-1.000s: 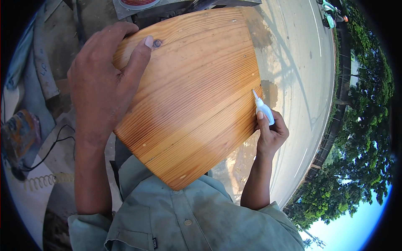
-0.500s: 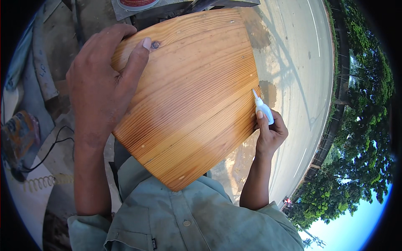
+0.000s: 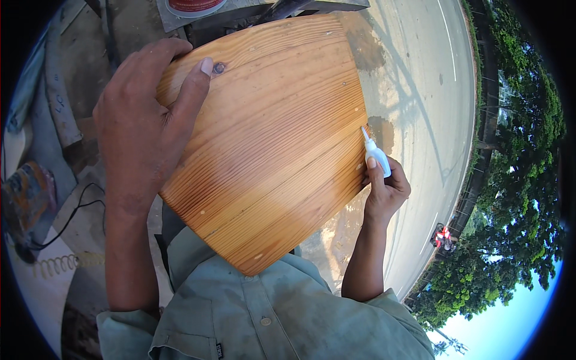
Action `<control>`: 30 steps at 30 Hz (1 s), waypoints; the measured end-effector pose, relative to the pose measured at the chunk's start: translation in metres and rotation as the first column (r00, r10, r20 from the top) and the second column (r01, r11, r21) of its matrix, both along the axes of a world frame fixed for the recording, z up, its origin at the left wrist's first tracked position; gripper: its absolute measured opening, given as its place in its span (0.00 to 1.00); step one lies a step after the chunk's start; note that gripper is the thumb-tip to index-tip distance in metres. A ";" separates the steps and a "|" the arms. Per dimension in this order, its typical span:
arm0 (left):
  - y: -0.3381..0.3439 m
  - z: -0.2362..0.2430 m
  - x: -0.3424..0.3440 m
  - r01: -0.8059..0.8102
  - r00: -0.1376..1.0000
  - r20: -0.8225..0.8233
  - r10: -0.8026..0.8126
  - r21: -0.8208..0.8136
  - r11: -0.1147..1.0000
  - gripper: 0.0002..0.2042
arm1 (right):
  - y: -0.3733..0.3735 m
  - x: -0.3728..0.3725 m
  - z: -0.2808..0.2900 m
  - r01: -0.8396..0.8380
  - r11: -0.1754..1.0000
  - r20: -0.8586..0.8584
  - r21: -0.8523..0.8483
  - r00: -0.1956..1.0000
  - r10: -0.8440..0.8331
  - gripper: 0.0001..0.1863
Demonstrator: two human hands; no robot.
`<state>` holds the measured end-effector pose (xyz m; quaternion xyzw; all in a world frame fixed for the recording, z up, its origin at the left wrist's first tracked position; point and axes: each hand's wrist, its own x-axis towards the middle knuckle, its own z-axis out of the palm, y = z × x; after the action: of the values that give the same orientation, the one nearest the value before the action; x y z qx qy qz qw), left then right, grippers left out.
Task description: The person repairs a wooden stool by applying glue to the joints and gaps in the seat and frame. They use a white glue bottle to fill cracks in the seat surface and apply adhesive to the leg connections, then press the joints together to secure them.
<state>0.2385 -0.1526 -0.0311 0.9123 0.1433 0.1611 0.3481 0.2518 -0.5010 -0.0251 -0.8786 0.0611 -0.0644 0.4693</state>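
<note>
In the head view I count one wooden board (image 3: 270,144), in front of a green shirt (image 3: 240,309), and one white bottle (image 3: 378,157). My left grip (image 3: 137,120) clasps the board's left edge, some fingertips hidden; my right grip (image 3: 387,191) pinches the bottle, nozzle (image 3: 365,134) at the board's right edge, contact unclear. One red-and-white tub (image 3: 195,5) is cut off at top.

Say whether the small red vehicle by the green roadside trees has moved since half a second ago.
Yes, the small red vehicle has moved up the picture, from below the white painted dash on the grey paved road to right of it.
</note>
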 end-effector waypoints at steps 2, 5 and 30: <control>0.000 -0.001 0.000 -0.001 1.000 0.001 0.001 -0.007 1.000 0.15 | 0.001 0.000 0.000 -0.002 1.000 -0.004 0.002 1.000 0.002 0.08; -0.001 0.000 0.001 0.002 1.000 -0.010 -0.002 -0.020 1.000 0.15 | 0.001 0.000 0.001 -0.007 1.000 0.010 0.008 1.000 0.007 0.08; -0.001 -0.001 0.001 -0.011 0.999 0.036 0.010 0.015 1.000 0.14 | 0.007 0.004 0.002 0.088 0.992 -0.018 0.090 0.996 -0.087 0.08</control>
<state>0.2397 -0.1533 -0.0324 0.9112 0.1407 0.1803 0.3426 0.2560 -0.4940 -0.0235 -0.8533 0.1057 -0.0760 0.5049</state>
